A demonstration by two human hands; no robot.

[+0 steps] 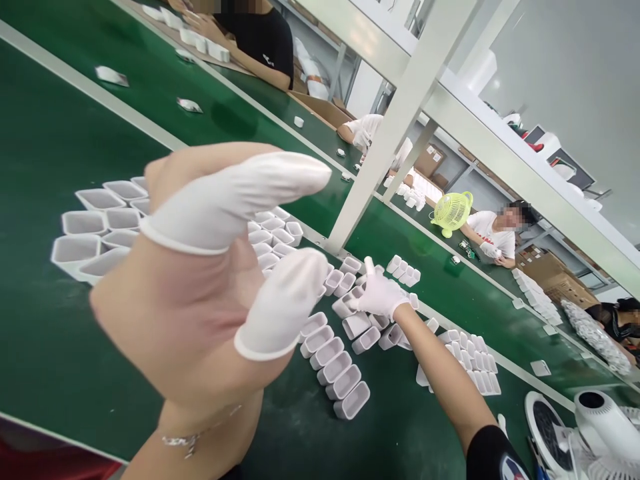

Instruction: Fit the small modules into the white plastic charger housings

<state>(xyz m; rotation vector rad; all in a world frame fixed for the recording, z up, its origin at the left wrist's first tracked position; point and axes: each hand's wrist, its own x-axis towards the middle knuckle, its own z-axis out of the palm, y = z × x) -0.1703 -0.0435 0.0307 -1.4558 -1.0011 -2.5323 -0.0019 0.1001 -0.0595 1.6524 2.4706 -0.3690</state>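
Note:
My left hand [180, 313] is raised close to the camera, with white finger cots on the thumb and the forefinger. These two are apart in a C shape, with nothing visible between them; the other fingers are hidden. A bracelet [193, 440] hangs at its wrist. Behind this hand, white open-topped plastic housings [83, 252] stand packed together on the green bench [40, 333]. A row of the same housings [335, 368] lies to its right. My right hand is out of view.
From the right, a co-worker's white-gloved hand [383, 293] reaches into the loose housings. More housings [470, 357] and white fan parts [595, 413] lie farther right. A white post [390, 140] rises behind. Across the bench are other people and a yellow-green fan [451, 212].

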